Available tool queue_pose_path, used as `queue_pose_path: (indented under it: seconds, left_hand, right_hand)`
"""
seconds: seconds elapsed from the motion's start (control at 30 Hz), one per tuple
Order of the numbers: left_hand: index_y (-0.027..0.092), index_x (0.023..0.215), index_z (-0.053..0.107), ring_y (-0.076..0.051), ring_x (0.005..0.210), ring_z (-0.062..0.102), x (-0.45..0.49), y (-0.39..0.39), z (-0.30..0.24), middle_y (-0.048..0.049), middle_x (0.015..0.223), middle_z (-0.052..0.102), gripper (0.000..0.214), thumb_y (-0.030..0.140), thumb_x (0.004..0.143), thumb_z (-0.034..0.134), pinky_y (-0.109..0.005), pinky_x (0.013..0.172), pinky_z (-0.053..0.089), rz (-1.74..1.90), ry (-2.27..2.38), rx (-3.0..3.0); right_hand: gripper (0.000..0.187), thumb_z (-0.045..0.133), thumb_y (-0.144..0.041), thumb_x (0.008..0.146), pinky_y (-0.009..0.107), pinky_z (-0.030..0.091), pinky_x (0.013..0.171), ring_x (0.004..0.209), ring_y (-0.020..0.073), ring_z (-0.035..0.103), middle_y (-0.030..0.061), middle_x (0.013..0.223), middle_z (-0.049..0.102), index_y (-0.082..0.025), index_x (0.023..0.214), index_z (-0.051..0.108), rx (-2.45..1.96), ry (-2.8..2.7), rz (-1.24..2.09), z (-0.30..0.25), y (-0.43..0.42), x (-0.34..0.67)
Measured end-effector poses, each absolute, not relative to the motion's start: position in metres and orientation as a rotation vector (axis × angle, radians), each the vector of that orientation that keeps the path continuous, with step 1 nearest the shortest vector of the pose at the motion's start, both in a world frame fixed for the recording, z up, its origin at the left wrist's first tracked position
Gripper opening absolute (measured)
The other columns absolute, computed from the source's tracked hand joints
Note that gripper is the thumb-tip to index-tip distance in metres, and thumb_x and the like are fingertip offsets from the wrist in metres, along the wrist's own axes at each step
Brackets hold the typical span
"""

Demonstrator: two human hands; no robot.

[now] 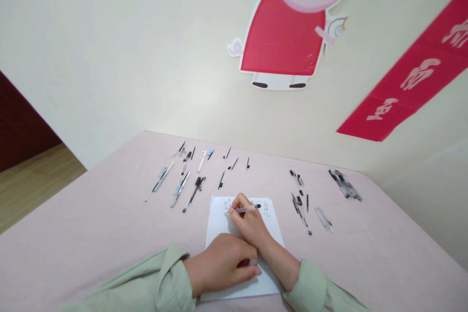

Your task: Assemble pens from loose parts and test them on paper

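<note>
A white sheet of paper (219, 226) lies in front of me, with rows of small dark writing along its upper part. My right hand (252, 224) grips a clear-barrelled pen (248, 208) with a dark end, its writing end low over the upper left of the sheet. Across the lower part of the paper rests my left hand (224, 261), its fingers curled and the thumb close to them. A small pale patch shows between those fingers, too little to name. The left hand overlaps the right wrist area.
Pens and pen parts (181, 187) lie scattered on the pink-covered table (120, 234) to the left. More parts (300, 204), clear tubes (323, 219) and a pile of pens (345, 185) lie right. Behind stands a wall (164, 58) with a cartoon cutout (285, 34) and red banner (402, 78).
</note>
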State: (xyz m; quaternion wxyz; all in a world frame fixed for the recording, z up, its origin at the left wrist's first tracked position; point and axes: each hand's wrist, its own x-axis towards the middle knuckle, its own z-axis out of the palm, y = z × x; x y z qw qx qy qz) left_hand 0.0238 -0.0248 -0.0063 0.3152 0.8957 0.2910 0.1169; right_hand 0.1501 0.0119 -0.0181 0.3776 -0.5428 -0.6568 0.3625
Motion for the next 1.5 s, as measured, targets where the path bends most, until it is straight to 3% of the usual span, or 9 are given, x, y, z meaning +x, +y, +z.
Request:
queue_pose_path:
  seconds: [1.5]
  left_hand:
    - [0.020, 0.069, 0.063, -0.011, 0.056, 0.051, 0.0240, -0.0239, -0.0076, 0.0031, 0.063, 0.064, 0.020, 0.034, 0.084, 0.062, -0.021, 0.052, 0.030, 0.301, 0.767, 2.371]
  right_hand:
    - [0.008, 0.050, -0.020, 0.078, 0.025, 0.034, 0.058, 0.058, 0.0137, 0.044, -0.0056, 0.063, 0.047, -0.023, 0.072, 0.046, -1.369, -1.678, 0.920, -0.0168, 0.0113, 0.1493]
